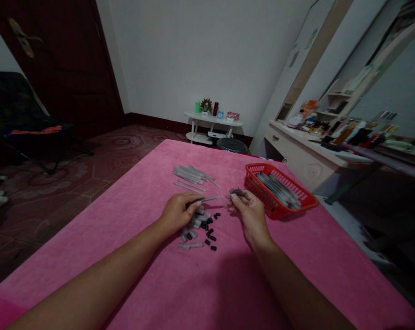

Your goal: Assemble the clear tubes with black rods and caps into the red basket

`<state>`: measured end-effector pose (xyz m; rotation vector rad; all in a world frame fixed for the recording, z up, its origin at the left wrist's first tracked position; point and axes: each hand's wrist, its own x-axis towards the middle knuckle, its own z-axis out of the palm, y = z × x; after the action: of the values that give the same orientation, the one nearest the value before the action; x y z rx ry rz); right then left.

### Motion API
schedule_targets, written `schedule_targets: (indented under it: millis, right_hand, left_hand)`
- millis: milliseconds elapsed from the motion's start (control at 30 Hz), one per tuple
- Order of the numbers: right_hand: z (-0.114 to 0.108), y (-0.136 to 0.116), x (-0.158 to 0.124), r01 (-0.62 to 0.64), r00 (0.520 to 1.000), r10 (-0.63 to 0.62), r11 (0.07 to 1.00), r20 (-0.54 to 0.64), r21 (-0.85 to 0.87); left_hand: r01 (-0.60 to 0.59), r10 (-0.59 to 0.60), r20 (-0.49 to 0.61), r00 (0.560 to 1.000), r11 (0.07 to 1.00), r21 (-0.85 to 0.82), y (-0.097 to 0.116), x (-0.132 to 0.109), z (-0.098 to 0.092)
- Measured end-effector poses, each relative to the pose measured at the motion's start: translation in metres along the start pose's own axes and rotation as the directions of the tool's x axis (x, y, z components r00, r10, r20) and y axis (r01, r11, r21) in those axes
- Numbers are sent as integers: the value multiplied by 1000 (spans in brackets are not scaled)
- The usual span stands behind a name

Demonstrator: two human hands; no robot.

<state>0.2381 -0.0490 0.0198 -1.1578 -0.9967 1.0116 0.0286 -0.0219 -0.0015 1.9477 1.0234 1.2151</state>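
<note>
My left hand [178, 211] is closed around a thin pen [211, 199], its pointed tip turned to the right. Facing that tip, my right hand [251, 210] pinches a small greyish piece [228, 196]; darker bits show between its fingers, too blurred to name. Under and beside my left hand lies a heap of translucent pen caps [196, 222]. Several short black plugs [213, 238] are scattered on the pink cloth [152, 275] between my hands. Beyond my left hand rests a loose bundle of thin grey pen tubes [190, 174].
A red plastic basket [250, 183] holding grey pens [279, 188] stands just right of my right hand. Farther off are a white shelf stand [190, 115], a dressing table [296, 142] crowded with bottles, and a folding chair [21, 105] by the dark red door [56, 55].
</note>
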Motion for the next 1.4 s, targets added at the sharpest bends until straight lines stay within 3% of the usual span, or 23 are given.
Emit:
schedule_targets:
  millis: [200,333,400,500,633,733,833,1033,1233,1400]
  right_hand:
    - [2,1,-1,24,996,-21,999,90,-33]
    - [3,0,0,50,987,-29,991,159,-126]
    - [2,-3,0,142,975,-96,963,202,-229]
    - [-2,-13,0,374,911,-243,827,332,-421]
    - [-7,-25,-1,635,767,-336,523,547,-569]
    - [-9,-26,-3,733,680,-359,357,639,-579]
    - [-8,-24,-4,757,652,-392,286,649,-588]
    - [-5,-21,-8,735,674,-377,257,636,-627]
    - [-1,-21,-16,608,791,-315,314,524,-729]
    - [6,-20,-21,497,868,-234,385,439,-778]
  left_hand:
    - [1,-8,90,996,996,85,5,0,0]
    - [107,-120,163,979,990,87,5,-1,1]
    - [163,-172,191,966,985,63,4,-1,1]
    - [192,-198,245,949,980,49,5,-1,-1]
    - [168,-200,283,938,977,132,9,-1,-4]
    - [116,-187,310,932,965,234,13,-1,-5]
    - [50,-162,308,937,938,342,17,-2,-5]
    - [-85,-86,265,960,815,573,19,-7,-3]
    - [-149,-52,254,966,691,707,19,-9,-2]
    - [-187,4,256,967,691,698,19,-9,-3]
